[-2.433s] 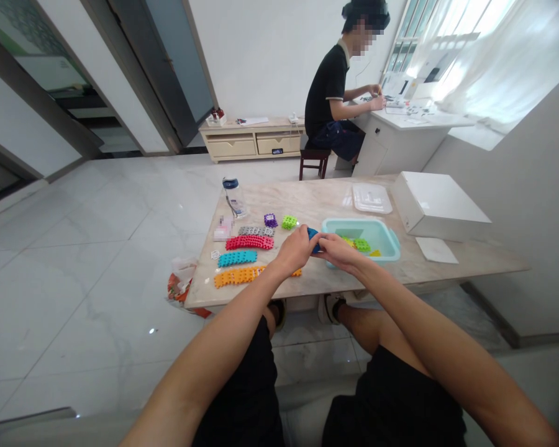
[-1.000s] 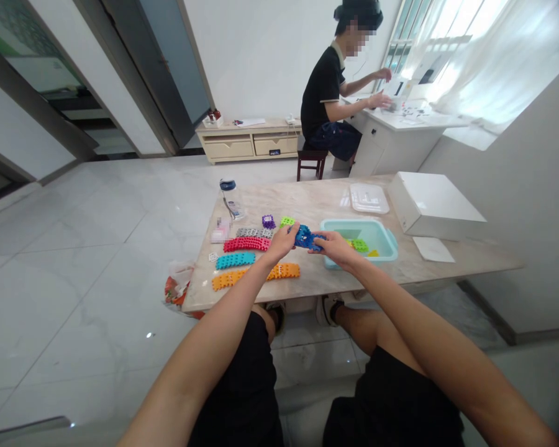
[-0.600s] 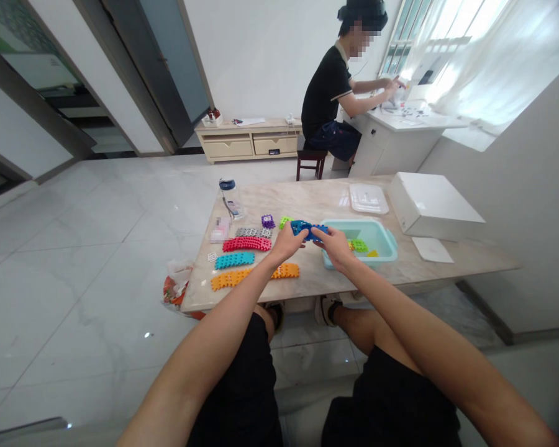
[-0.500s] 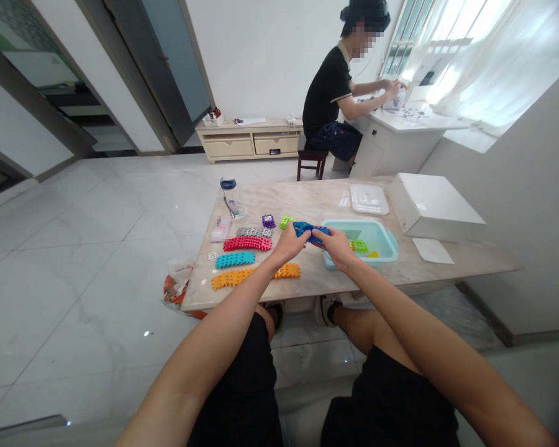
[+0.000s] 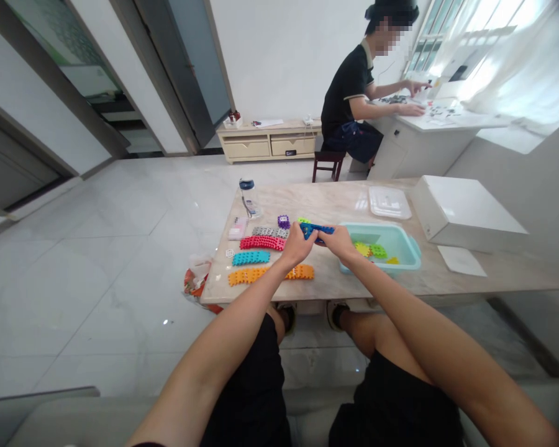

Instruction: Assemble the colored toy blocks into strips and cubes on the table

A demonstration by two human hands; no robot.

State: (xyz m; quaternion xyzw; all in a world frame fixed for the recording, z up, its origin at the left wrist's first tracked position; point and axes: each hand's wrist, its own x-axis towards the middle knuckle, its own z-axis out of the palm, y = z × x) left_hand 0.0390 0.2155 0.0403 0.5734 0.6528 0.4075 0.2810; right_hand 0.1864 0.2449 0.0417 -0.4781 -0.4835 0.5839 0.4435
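Both hands hold a strip of blue plastic building blocks [image 5: 313, 230] above the table, between the block rows and the bin. My left hand [image 5: 298, 246] is closed on its left end; my right hand [image 5: 339, 242] pinches the right end. Left of them lie rows of joined blocks: grey [image 5: 264, 232], red [image 5: 261, 243], turquoise [image 5: 251, 258] and orange [image 5: 246, 276], the orange one partly hidden by my left forearm. A purple block [image 5: 283, 221] and a lime green block [image 5: 304, 220] sit behind. The pale teal bin [image 5: 407, 251] holds yellow and green blocks [image 5: 377, 251].
A water bottle [image 5: 248, 198] stands at the table's back left. A clear lid [image 5: 390, 203], a white box [image 5: 466, 208] and a white sheet [image 5: 461, 261] lie to the right. Beyond, a person [image 5: 349, 93] sits at a white desk [image 5: 419, 124].
The view has swung left, so the table appears farther right. The blue strip has turned in my hands and looks straighter and narrower. The other person's hands have moved apart.
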